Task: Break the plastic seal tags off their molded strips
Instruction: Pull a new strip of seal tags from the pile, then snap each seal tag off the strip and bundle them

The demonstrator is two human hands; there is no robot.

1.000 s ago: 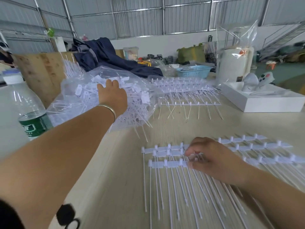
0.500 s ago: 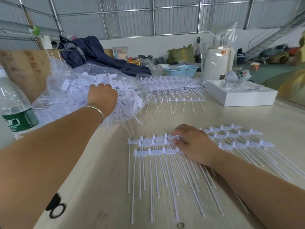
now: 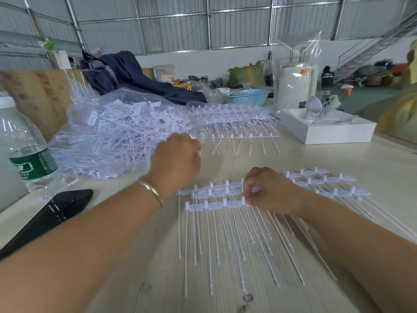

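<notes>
near edge of desk (image 3: 338,154): white strips (image 3: 216,205) lie flat in overlapping rows, tag heads away from the viewer, thin tails running toward the near edge. right hand (image 3: 273,193) rests on the middle of the strips, fingers curled, fingertips (image 3: 247,197) pinching at a tag head on the front strip. left hand (image 3: 176,161) hovers just left of the strips and above the desk, back toward the camera, fingers curled under; whether it holds anything cannot be told. bangle (image 3: 152,192) on the left wrist.

left edge: black object (image 3: 52,213) lying flat, bottle (image 3: 27,154) with green label standing behind it.

mid desk, beyond the left hand: clear bag (image 3: 117,132) heaped with loose tags. just right of it, a second pile of strips (image 3: 234,118).

far right: white box (image 3: 327,129), a clear-wrapped white roll (image 3: 293,86) behind it. far edge: blue basket (image 3: 248,96), dark cloth (image 3: 135,80).
</notes>
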